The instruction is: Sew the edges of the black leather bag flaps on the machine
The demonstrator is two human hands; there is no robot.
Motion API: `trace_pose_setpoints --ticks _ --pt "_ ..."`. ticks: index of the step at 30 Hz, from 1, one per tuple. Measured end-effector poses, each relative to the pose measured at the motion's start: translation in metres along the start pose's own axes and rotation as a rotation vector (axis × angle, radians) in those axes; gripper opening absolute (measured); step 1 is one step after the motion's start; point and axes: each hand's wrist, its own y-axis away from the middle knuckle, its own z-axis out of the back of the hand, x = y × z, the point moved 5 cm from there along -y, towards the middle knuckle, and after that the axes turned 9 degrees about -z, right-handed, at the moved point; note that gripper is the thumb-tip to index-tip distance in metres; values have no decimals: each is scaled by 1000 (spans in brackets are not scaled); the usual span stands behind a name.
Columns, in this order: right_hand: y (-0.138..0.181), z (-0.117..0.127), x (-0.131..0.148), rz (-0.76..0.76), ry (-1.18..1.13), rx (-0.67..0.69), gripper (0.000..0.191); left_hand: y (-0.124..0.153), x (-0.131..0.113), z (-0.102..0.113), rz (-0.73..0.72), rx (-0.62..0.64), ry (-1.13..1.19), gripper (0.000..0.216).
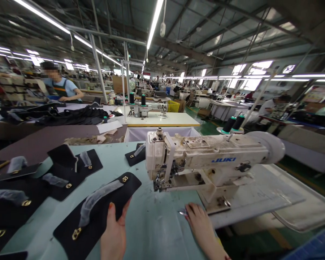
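Note:
My left hand grips the near edge of a black leather panel that lies on the pale green table. The panel carries a grey strap and gold metal fittings at both ends. My right hand rests on the table by the base of a white JUKI sewing machine, its fingertips on a small shiny metal tool. The machine's needle end sits just above and between my two hands.
Several more black panels with grey straps cover the table's left side. Dark fabric is piled on a table behind. A person in a blue shirt sits at back left. Another sewing machine stands beyond. Thread cones stand behind my machine.

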Motion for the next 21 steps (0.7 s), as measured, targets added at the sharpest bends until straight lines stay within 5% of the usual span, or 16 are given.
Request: trace_pose_setpoints --ticks 4,7,14,21 --pt "3 -13 -1 -101 -125 54 25 4 -2 0 8 27 -34 52" --pt "-4 -7 12 -382 -496 290 36 3 -7 -3 -52 30 -80 51" --pt "-36 -6 128 -770 -1324 797 42 6 -5 -8 128 49 -113 64" --pt "-76 -1 146 -899 -1501 729 60 0 -5 -1 177 123 -50 59"
